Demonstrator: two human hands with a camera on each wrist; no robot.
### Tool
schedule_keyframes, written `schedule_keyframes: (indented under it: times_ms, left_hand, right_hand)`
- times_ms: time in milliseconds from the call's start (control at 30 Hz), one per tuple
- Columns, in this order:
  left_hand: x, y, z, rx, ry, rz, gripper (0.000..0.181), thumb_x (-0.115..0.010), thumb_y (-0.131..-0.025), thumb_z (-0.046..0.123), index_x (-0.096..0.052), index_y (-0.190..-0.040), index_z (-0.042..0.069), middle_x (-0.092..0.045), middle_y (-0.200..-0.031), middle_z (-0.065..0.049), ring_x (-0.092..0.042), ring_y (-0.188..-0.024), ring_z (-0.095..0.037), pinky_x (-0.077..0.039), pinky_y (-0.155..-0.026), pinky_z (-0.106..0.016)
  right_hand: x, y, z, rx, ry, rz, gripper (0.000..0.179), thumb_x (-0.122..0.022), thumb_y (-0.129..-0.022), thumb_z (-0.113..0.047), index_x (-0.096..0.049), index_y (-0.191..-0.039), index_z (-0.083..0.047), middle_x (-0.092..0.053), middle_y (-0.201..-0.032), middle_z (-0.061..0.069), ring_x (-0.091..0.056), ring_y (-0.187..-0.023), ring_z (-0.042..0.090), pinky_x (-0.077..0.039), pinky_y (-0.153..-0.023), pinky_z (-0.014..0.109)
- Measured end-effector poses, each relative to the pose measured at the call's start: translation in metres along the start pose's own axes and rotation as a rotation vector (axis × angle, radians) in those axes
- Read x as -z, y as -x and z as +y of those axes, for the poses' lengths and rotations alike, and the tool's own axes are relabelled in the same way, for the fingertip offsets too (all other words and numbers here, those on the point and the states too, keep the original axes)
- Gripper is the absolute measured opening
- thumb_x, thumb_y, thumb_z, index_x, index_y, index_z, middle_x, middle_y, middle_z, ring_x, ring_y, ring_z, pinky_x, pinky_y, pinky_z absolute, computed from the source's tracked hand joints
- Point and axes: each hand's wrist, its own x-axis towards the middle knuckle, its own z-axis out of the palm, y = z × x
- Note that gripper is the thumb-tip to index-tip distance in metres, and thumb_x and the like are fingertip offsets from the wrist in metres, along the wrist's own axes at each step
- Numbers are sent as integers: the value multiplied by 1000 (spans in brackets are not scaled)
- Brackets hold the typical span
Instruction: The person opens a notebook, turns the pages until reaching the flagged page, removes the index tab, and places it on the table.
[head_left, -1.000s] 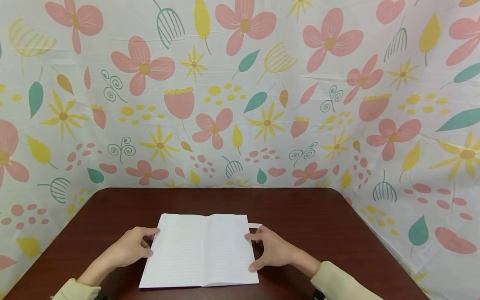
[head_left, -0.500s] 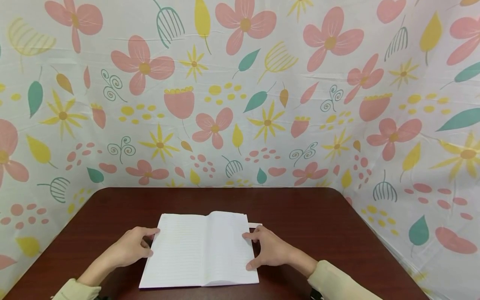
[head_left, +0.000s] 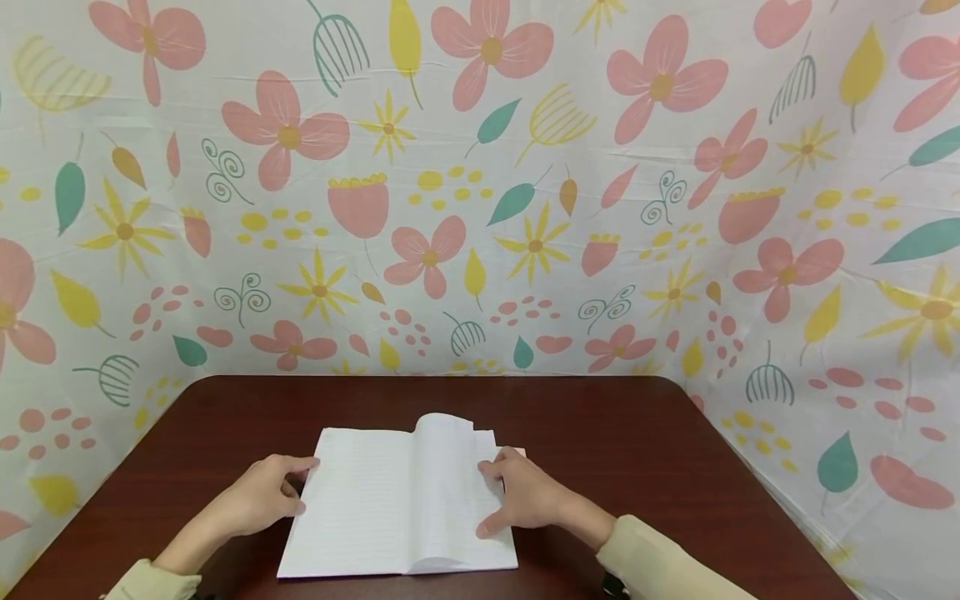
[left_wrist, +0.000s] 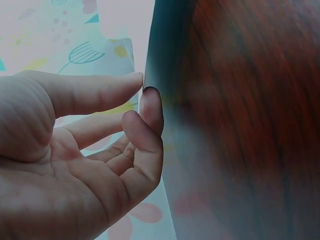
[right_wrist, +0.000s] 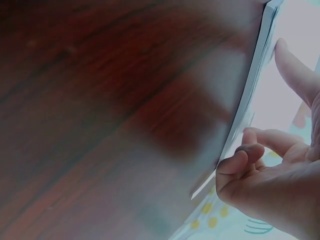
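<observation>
An open notebook [head_left: 360, 500] with lined white pages lies on the dark wooden table. My left hand [head_left: 262, 493] pinches its left edge, the thumb on top and a fingertip behind the edge in the left wrist view. My right hand [head_left: 536, 490] is over the right side, thumb and forefinger spread apart and pressing on the paper. Left of these fingertips a loose page [head_left: 441, 492] bulges up beside the spine. In the right wrist view the right thumb [right_wrist: 295, 72] rests on the page, and the other fingers are bent near the notebook's edge.
A pale strip [head_left: 521, 451] sticks out past the notebook's right edge, partly hidden by the right hand. The brown table [head_left: 600, 417] reaches back to a white cloth [head_left: 480, 333] printed with flowers and leaves, which also hangs at both sides.
My right hand has slid left across the right page, and the page has risen into a curl by the spine, its edge shifted left. The left hand has stayed in place.
</observation>
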Motion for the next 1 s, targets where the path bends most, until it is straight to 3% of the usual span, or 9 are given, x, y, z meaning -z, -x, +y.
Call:
schedule_keyframes:
  times_ms: [167,433,633,1000]
  left_hand:
    - [-1,1,1,8,-2,8,63,-80,-81,-12,-58,-140,-16,-66,-115,-17,-69,-83,-21,-57,-68,-39]
    - [0,2,0,-2,-13,9,62,-79,-81,-12,-58,-139,-16,-66,-115,-18,-70,-83,-21,-58,-68,-39]
    - [-1,3,1,8,-7,7,62,-79,-81,-12,-58,-139,-16,-66,-116,-19,-70,-83,-22,-57,-69,-39]
    - [1,0,3,7,-7,0,62,-79,-81,-12,-57,-140,-16,-66,-114,-17,-70,-82,-21,-57,-68,-39]
  right_hand:
    - [-2,-6,-5,-7,-11,3,87,-100,-68,-34,-66,-139,4,-55,-107,4,-52,-89,14,-48,-82,31]
    - [-2,-13,-9,3,-73,-5,84,-101,-68,-27,-67,-137,5,-56,-108,10,-54,-97,22,-48,-87,32]
    - [-2,-18,-12,32,-85,-97,88,-101,-67,-25,-65,-143,-1,-55,-107,8,-54,-101,24,-47,-87,30]
    - [1,-19,-24,18,-33,-238,111,-103,-64,-36,-49,-160,-20,-46,-122,1,-43,-108,12,-42,-90,31]
